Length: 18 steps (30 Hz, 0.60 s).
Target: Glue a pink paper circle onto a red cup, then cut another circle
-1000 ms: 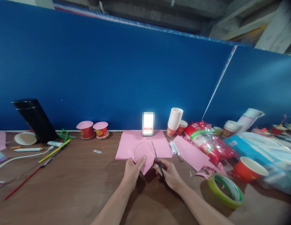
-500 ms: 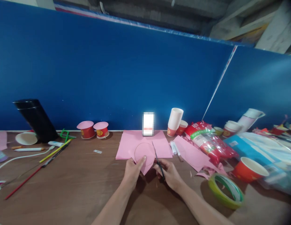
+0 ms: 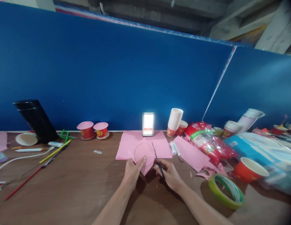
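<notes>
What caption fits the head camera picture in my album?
Left hand holding circle-marked pink paper, right hand holding scissors at its edge.

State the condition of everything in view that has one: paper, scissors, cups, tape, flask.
Pink paper piece: held in the left grip, circle outline on it
Scissors: held in the right grip, blades pointing away; open or shut unclear
Pink paper pile: flat on the table
Two red cups: standing, topped with pink discs
White cup stack: nested, standing
Orange cup: upright, uncovered
Tape roll: resting on the table
Black flask: upright, capped
</notes>
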Motion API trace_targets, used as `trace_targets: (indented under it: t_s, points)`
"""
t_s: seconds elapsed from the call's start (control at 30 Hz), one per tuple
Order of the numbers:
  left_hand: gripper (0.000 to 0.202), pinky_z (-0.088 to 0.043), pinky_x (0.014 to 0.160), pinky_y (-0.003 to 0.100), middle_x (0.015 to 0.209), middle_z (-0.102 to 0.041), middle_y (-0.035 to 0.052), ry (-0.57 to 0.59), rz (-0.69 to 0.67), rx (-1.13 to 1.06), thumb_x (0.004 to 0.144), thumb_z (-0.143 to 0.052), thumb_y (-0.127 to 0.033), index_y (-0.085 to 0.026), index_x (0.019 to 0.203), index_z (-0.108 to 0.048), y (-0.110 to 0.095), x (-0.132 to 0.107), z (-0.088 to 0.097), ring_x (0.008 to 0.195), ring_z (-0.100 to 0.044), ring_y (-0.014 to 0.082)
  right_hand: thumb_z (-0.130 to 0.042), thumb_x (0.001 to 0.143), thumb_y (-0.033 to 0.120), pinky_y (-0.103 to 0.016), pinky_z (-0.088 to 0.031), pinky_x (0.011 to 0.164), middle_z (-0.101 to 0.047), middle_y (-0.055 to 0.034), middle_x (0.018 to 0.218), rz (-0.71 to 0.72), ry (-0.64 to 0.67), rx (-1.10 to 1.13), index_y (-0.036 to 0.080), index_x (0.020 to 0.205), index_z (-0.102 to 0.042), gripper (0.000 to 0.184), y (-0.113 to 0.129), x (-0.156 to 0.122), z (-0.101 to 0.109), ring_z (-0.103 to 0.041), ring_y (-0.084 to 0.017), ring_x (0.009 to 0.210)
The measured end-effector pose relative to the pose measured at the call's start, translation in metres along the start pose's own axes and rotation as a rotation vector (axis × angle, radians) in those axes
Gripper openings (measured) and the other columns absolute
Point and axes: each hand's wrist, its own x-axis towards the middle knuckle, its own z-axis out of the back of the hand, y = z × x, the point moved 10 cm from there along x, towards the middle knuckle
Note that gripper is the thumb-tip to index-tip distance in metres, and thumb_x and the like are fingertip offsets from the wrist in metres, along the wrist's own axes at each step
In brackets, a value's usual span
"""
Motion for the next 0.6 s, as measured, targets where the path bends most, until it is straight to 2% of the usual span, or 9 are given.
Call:
trace_targets:
  t_s: [0.3, 0.47, 0.6]
  points:
    - [0.040, -0.048, 0.065, 0.032, 0.072, -0.068, 0.0118, 0.012, 0.005, -0.004, 0.059, -0.067, -0.038, -0.006, 0.083, -0.065, -0.0023, -0.0017, -0.0030, 0.069, -0.063, 0.0222, -0.057, 0.073, 0.037, -0.018, -0.033, 0.041, -0.048, 0.0036, 0.054, -0.008, -0.003, -0.004, 0.013, 0.097, -0.059, 0.034, 0.0007, -0.0001, 0.0003, -0.041, -0.007, 0.044]
    - [0.041, -0.048, 0.066, 0.032, 0.072, -0.067, 0.0120, -0.030, -0.010, 0.019, 0.060, -0.067, -0.039, -0.005, 0.082, -0.065, -0.0046, -0.0027, -0.0002, 0.069, -0.062, 0.0226, -0.057, 0.073, 0.036, -0.018, -0.033, 0.041, -0.048, 0.0038, 0.054, -0.002, -0.008, 0.005, 0.012, 0.095, -0.059, 0.032, 0.0003, -0.0001, 0.0005, -0.042, -0.007, 0.045]
    - [0.044, -0.049, 0.063, 0.032, 0.074, -0.067, 0.0135, 0.006, -0.011, 0.028, 0.059, -0.067, -0.039, -0.004, 0.084, -0.064, -0.0029, -0.0011, -0.0017, 0.069, -0.062, 0.0233, -0.058, 0.072, 0.038, -0.018, -0.034, 0.042, -0.049, 0.0039, 0.053, -0.015, -0.010, 0.004, 0.013, 0.096, -0.059, 0.035, -0.0019, 0.0004, 0.0007, -0.042, -0.007, 0.045]
